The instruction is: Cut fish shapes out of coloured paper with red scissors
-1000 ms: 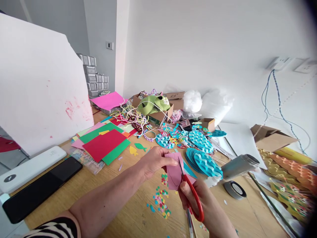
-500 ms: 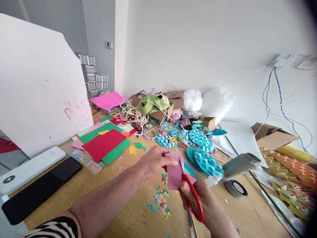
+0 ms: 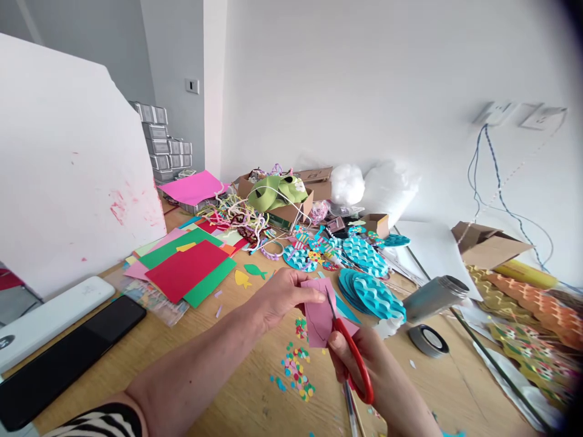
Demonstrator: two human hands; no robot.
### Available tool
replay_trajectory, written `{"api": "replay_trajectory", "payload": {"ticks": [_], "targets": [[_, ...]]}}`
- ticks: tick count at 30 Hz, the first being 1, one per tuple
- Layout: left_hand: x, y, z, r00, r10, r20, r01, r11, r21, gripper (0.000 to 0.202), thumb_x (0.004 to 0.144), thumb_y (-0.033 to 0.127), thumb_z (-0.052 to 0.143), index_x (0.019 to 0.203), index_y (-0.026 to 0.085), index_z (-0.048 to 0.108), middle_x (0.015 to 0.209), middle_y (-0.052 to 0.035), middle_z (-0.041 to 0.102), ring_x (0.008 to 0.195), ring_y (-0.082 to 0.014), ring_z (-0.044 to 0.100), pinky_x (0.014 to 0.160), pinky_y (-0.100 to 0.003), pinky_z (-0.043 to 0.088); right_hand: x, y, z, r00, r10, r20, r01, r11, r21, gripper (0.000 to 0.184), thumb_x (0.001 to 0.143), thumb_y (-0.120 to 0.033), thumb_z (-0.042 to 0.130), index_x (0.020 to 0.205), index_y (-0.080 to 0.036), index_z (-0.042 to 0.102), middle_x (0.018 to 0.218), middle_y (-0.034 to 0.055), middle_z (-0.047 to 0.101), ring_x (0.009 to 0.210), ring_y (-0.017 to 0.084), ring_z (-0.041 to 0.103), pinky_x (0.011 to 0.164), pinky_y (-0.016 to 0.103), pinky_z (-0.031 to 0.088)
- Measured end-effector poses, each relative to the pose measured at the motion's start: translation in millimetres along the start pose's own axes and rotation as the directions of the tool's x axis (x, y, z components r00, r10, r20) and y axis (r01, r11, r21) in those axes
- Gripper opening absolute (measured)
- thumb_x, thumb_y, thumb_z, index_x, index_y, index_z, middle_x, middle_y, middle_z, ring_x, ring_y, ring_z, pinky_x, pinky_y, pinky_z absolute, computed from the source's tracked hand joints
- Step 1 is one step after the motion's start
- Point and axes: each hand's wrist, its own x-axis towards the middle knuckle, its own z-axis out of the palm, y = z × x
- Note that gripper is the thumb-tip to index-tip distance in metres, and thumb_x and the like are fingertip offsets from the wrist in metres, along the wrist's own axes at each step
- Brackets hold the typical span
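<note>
"Two hands are working just below the frame's centre: the left hand (image 3: 288,293) is pinching pink paper (image 3: 317,325), the right hand (image 3: 364,355) is gripping red-handled scissors (image 3: 339,326). What could be going wrong?"

"The left thumb (image 3: 314,295) is lying just beside the visible blade (image 3: 331,305), so careless closing could be nicking it. The thin paper is hanging above the tabletop (image 3: 246,364), so flexing could be sending the cut astray."

"Which way are the scissors pointing?"

"They're pointing toward the frame's top, leaning left; the long axis is running down rightward to the handles."
</note>
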Motion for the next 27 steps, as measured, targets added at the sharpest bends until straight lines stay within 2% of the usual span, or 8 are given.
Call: {"api": "replay_trajectory", "payload": {"ticks": [3, 10, 20, 27], "targets": [[-0.1, -0.2, -0.2, 1.0, 0.014, -0.002, -0.014, 1.0, 0.005, 0.028, 0.054, 0.035, 0.073, 0.066, 0.011, 0.064, 0.059, -0.0001, 0.056, 0.056, -0.01, 0.049, 0.057, -0.023, 0.036, 0.1, -3.3, 0.6, 1.0, 0.019, -0.002, -0.019, 1.0, 0.007, 0.071, 0.067, -0.09, 0.04, 0.048, -0.021, 0.045, 0.043, 0.0002, 0.046, 0.041, 0.011, 0.038, 0.041, 0.025, 0.026], [-1.8, 0.3, 0.8, 0.999, 0.031, 0.014, -0.03, 0.999, -0.012, 0.027, 0.055, 0.034, 0.073, 0.068, 0.011, 0.065, 0.061, -0.0005, 0.057, 0.057, -0.0098, 0.05, 0.059, -0.024, 0.039, -0.9, -5.0, -1.5, 1.0, 0.0, 0.029, 0.0, 1.0, -0.013, 0.07, 0.071, -0.087, 0.04, 0.047, -0.021, 0.046, 0.043, 0.0013, 0.047, 0.041, 0.011, 0.039, 0.043, 0.026, 0.026], [-5.2, 4.2, 5.9, 1.0, 0.028, 0.003, -0.028, 1.0, -0.014, 0.028, 0.054, 0.034, 0.073, 0.066, 0.011, 0.062, 0.059, 0.0002, 0.055, 0.055, -0.0096, 0.049, 0.057, -0.024, 0.037, -5.8, -8.4, -2.3, 1.0, 0.007, -0.002, -0.007, 0.999, -0.042, 0.072, 0.069, -0.088, 0.039, 0.045, -0.021, 0.046, 0.042, 0.0013, 0.046, 0.04, 0.011, 0.038, 0.043, 0.027, 0.026], [-5.4, 5.2, 4.8, 0.999, 0.05, 0.005, -0.05, 0.998, -0.036, 0.026, 0.054, 0.032, 0.073, 0.063, 0.012, 0.06, 0.058, 0.0013, 0.053, 0.054, -0.0083, 0.047, 0.056, -0.023, 0.035, -4.2, -15.0, -0.8, 1.0, 0.004, 0.003, -0.004, 0.999, 0.048, 0.07, 0.061, -0.091, 0.045, 0.053, -0.021, 0.046, 0.043, -0.0006, 0.047, 0.039, 0.01, 0.038, 0.039, 0.024, 0.026]]}}
